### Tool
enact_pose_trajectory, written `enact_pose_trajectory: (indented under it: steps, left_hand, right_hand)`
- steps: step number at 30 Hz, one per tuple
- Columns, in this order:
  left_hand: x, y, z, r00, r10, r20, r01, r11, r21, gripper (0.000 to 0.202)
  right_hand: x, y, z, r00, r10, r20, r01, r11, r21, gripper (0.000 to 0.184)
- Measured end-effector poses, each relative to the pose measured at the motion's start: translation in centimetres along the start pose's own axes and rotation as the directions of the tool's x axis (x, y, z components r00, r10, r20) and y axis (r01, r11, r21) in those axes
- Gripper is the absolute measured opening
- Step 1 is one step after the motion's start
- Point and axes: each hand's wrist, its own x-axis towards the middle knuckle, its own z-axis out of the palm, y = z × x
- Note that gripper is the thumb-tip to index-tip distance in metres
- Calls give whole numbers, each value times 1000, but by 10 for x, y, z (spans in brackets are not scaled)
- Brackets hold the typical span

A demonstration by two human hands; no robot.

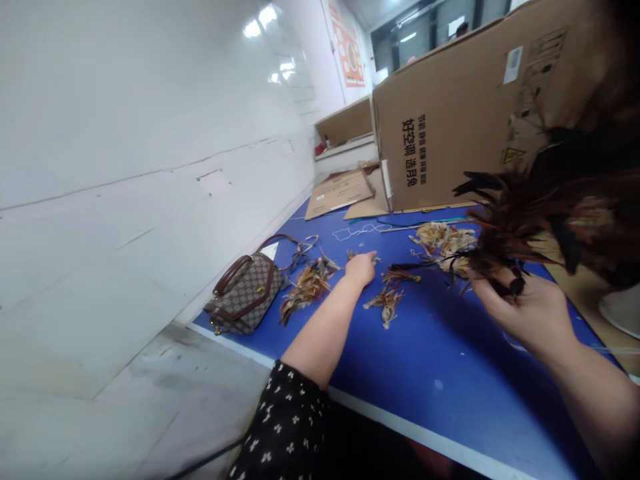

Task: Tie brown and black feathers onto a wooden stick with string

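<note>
My right hand [533, 310] is closed around the base of a large bunch of dark brown and black feathers [520, 220], raised over the table's right side. Farther left, my left hand [361, 268] reaches down to the blue tabletop, its fingers curled and mostly hidden behind the back of the hand. Small feather bits show on both sides of it. Left of that hand lies a pile of brown-orange feathers [310, 287]. To its right are small feather bunches [387, 300]. A heap of cream-coloured feather bundles [443, 240] lies behind the right hand.
A patterned handbag [245, 293] stands at the table's left edge by the white wall. A large cardboard box [460, 113] rises at the back, with flat cardboard [340, 192] beside it. White string [360, 231] lies on the blue table [400, 373]. A pale round container [623, 310] is at right.
</note>
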Motion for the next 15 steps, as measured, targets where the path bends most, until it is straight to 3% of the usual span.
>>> enact_pose_trajectory:
  steps: [4,8,15]
  left_hand:
    - [3,5,14,999,-16,30,14,998,62,27]
    - [-4,6,15,1000,-13,-12,13,999,48,19]
    - [-45,14,-5,982,128,-139,-158,959,-235,22]
  right_hand:
    - [-1,4,3,999,-31,-30,32,999,43,36]
    - [0,3,3,998,-33,-55,37,996,77,33]
    - [-1,-1,0,991,82,109,-106,965,241,31]
